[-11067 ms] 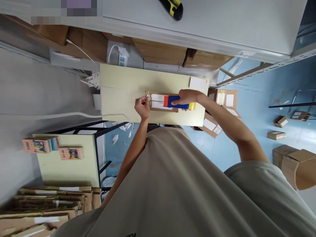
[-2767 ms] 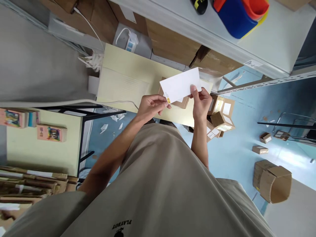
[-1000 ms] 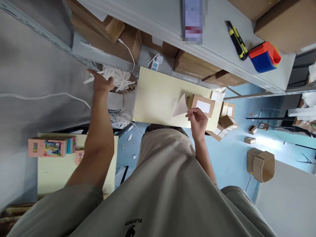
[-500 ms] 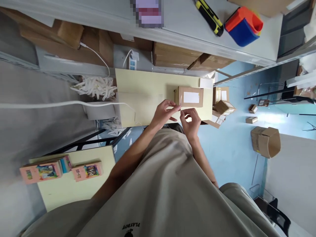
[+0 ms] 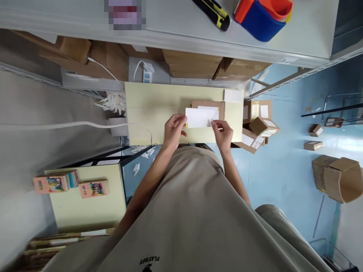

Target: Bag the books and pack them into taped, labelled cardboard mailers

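White label [image 5: 199, 118] between both hands [image 5: 172, 130] [image 5: 223, 135]

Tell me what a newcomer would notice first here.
First, the white slip held in the left hand and right hand above the pale yellow table. Next, the red-and-blue tool on the shelf at the top, beside a black-and-yellow cutter. Then the large open cardboard box at far right.
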{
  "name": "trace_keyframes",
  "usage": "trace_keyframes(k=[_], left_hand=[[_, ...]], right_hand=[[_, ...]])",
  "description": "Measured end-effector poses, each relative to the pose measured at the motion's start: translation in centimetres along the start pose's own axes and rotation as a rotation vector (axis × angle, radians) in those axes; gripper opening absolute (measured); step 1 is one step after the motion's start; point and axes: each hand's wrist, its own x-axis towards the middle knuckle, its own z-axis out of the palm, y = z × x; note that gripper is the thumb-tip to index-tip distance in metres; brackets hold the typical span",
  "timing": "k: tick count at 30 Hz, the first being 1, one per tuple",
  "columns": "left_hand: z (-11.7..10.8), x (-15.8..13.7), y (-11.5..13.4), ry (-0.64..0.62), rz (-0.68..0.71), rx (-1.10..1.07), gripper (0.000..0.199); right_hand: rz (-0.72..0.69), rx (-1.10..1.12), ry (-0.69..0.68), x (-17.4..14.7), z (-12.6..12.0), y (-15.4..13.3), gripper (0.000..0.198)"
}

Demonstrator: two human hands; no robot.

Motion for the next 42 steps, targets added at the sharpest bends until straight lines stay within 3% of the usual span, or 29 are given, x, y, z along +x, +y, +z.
trace_keyframes(k=[2, 8, 14, 21, 27, 35, 42], left_hand=[[1.5, -0.2, -0.4, 0.033, -0.002, 0.034, 0.051], [5.7, -0.9, -2.5, 0.106, 0.013, 0.137, 0.055], [8.3, -1.8, -4.6, 0.164, -0.028, 0.171, 0.056], [8.4, -2.1, -4.6, 0.180, -0.050, 0.142, 0.050], [6.8, 1.6, -6.7, 0.199, 0.054, 0.291, 0.045], [6.5, 9.5, -11.5, 0.296, 0.096, 0.436, 0.016], [6.3, 11.8, -13.5, 0.303, 0.114, 0.538, 0.019]], right_hand=[[0.098, 0.039, -0.018, 1.9, -2.1, 2.1, 0.044], [0.272, 0.178, -0.277, 4.3, -5.6, 6.1, 0.045], [0.301, 0.200, -0.328, 5.2, -6.3, 8.1, 0.045], [0.293, 0.264, -0.381, 5.6, -6.3, 9.6, 0.050], [0.272, 0.202, -0.330, 6.5, -5.6, 9.4, 0.043], [0.193, -0.137, -0.283, 10.7, -2.2, 10.3, 0.044], [0.190, -0.383, -0.247, 11.9, 0.9, 11.8, 0.029]])
